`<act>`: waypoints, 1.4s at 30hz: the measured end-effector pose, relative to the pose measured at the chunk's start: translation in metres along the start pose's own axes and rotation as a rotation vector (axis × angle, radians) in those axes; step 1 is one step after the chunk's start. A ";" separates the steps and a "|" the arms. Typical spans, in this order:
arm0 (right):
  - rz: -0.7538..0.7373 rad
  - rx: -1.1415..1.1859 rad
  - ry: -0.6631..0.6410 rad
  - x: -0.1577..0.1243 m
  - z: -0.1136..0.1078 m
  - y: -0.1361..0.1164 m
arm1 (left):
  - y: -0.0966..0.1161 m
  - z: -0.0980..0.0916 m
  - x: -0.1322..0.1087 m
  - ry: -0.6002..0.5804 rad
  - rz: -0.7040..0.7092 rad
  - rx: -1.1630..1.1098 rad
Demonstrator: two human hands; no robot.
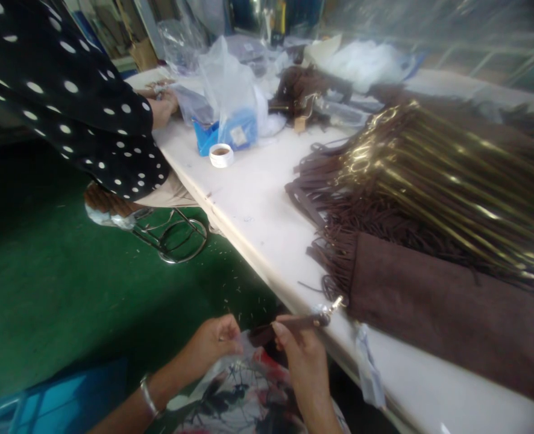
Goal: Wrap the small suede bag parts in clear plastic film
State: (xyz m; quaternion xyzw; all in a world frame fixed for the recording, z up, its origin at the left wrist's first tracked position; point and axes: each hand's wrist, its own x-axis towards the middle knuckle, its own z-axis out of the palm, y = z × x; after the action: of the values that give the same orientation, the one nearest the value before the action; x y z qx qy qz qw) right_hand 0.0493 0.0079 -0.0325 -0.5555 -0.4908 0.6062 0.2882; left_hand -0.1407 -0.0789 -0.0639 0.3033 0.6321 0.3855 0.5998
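My right hand (305, 358) is closed round a dark brown strap (301, 323), with a gold metal clasp (336, 304) at its end pointing toward the table. My left hand (217, 340) is pinched at the edge of a clear plastic bag (244, 349), held above my lap. The strap's near end reaches to the bag's mouth; whether it lies inside is hard to make out. Right of my hands, a brown fringed suede bag (430, 301) lies flat on the white table (258, 223).
Brown fringed bags with gold chains (452, 175) are heaped at the right. A small plastic packet (369, 367) hangs over the table edge. Farther back are a white round tub (220, 155) and plastic bags (231, 84). A person in a dotted sleeve (81, 102) works at the left.
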 end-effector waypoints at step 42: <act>0.137 0.366 0.091 -0.019 -0.015 -0.001 | 0.031 0.017 -0.021 -0.109 0.030 0.108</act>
State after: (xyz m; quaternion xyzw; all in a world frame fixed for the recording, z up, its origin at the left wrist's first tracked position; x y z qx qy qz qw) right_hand 0.0672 -0.0047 -0.0228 -0.5526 -0.3202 0.6778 0.3643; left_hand -0.1247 -0.0787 -0.0265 0.3652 0.6139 0.3426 0.6102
